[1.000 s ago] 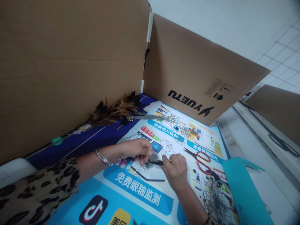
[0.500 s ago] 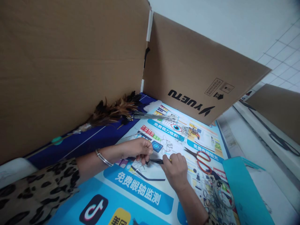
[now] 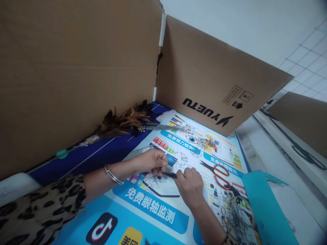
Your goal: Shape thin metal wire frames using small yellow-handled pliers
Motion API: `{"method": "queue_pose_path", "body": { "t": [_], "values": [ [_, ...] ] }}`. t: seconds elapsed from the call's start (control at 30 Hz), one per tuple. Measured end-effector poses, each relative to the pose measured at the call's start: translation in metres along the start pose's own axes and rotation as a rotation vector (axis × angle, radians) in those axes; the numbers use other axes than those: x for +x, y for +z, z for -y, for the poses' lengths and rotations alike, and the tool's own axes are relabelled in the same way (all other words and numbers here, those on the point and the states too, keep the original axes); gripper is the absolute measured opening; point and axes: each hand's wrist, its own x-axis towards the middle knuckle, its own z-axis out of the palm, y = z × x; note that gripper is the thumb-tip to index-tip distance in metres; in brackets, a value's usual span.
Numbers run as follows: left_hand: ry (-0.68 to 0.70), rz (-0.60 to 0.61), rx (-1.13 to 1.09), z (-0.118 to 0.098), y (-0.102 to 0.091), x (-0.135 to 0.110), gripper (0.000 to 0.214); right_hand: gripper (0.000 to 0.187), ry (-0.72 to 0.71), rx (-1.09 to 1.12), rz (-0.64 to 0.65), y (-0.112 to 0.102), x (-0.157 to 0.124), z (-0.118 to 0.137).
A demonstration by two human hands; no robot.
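Over the printed poster sheet (image 3: 150, 228), my two hands work close together. My right hand (image 3: 190, 185) is closed round a slim dark pointed piece (image 3: 170, 175), whose tip points at my left fingers; I cannot make out its kind. The fingers of my left hand (image 3: 157, 162) are pinched together beside that tip, near a small dark bit, and what they hold is too small to name. Fine looped wires (image 3: 182, 158) lie on the sheet just beyond. To the right of my hands rest scissors with red-orange handles (image 3: 221, 177), blades pointing left.
Tall cardboard panels (image 3: 204, 75) wall the far and left sides. Brown feathers (image 3: 122, 120) lie along the left panel, with a bundle of thin metal wires (image 3: 166, 127) beside them. A tangle of wire (image 3: 233, 214) and a turquoise folder (image 3: 270, 211) occupy the right.
Both hands stay nearly in place, with only slight finger movement around the dark piece. The view has shifted very slightly.
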Motion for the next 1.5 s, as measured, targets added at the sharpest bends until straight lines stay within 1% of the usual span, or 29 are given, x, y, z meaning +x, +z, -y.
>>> {"method": "queue_pose_path", "body": {
  "t": [0.13, 0.27, 0.33, 0.43, 0.5, 0.6, 0.7, 0.8, 0.9, 1.0, 1.07, 1.13, 1.2, 1.27, 1.3, 1.37, 1.43, 1.5],
  "values": [
    [0.024, -0.041, 0.042, -0.003, 0.003, 0.000, 0.020, 0.017, 0.024, 0.022, 0.037, 0.001, 0.000, 0.002],
    [0.050, -0.084, 0.165, -0.010, 0.006, -0.003, 0.013, 0.014, 0.042, 0.057, 0.097, 0.004, 0.000, 0.005],
    [0.115, -0.105, 0.289, -0.014, 0.007, -0.005, 0.011, 0.013, 0.062, 0.075, 0.137, 0.005, 0.000, 0.006],
    [0.241, -0.122, 0.570, -0.019, 0.008, -0.010, 0.016, 0.014, 0.089, 0.118, 0.227, 0.005, 0.000, 0.007],
    [0.297, -0.099, 0.741, -0.020, 0.008, -0.013, 0.018, 0.016, 0.092, 0.167, 0.299, 0.003, 0.001, 0.006],
    [0.359, -0.025, 0.881, -0.019, 0.009, -0.015, 0.022, 0.025, 0.080, 0.272, 0.409, -0.002, 0.003, 0.002],
    [0.412, 0.032, 0.933, -0.015, 0.010, -0.016, 0.023, 0.030, 0.086, 0.368, 0.498, -0.008, 0.006, -0.003],
    [0.471, 0.042, 0.953, -0.011, 0.012, -0.017, 0.023, 0.031, 0.111, 0.460, 0.583, -0.014, 0.010, -0.008],
    [0.514, 0.065, 1.005, -0.012, 0.015, -0.019, 0.023, 0.038, 0.135, 0.550, 0.687, -0.018, 0.013, -0.012],
    [0.551, 0.099, 1.072, -0.013, 0.016, -0.021, 0.026, 0.042, 0.137, 0.613, 0.741, -0.021, 0.015, -0.017],
    [0.572, 0.099, 1.075, -0.013, 0.017, -0.022, 0.027, 0.041, 0.140, 0.629, 0.748, -0.022, 0.015, -0.019],
    [0.566, 0.076, 1.025, -0.012, 0.017, -0.022, 0.025, 0.040, 0.141, 0.635, 0.759, -0.022, 0.015, -0.021],
    [0.521, 0.025, 0.941, -0.012, 0.016, -0.020, 0.022, 0.040, 0.136, 0.638, 0.758, -0.019, 0.014, -0.020],
    [0.442, -0.055, 0.855, -0.013, 0.014, -0.017, 0.021, 0.039, 0.142, 0.604, 0.714, -0.014, 0.012, -0.017],
    [0.399, -0.096, 0.808, -0.014, 0.013, -0.015, 0.021, 0.038, 0.156, 0.565, 0.671, -0.011, 0.011, -0.015],
    [0.316, -0.163, 0.684, -0.014, 0.008, -0.010, 0.018, 0.037, 0.231, 0.430, 0.541, -0.003, 0.007, -0.009],
    [0.235, -0.198, 0.518, -0.011, 0.003, -0.004, 0.016, 0.033, 0.302, 0.315, 0.399, 0.005, 0.003, -0.005],
    [0.146, -0.218, 0.358, -0.006, 0.000, 0.001, 0.015, 0.029, 0.312, 0.249, 0.255, 0.011, 0.000, -0.005]
  ]
}}
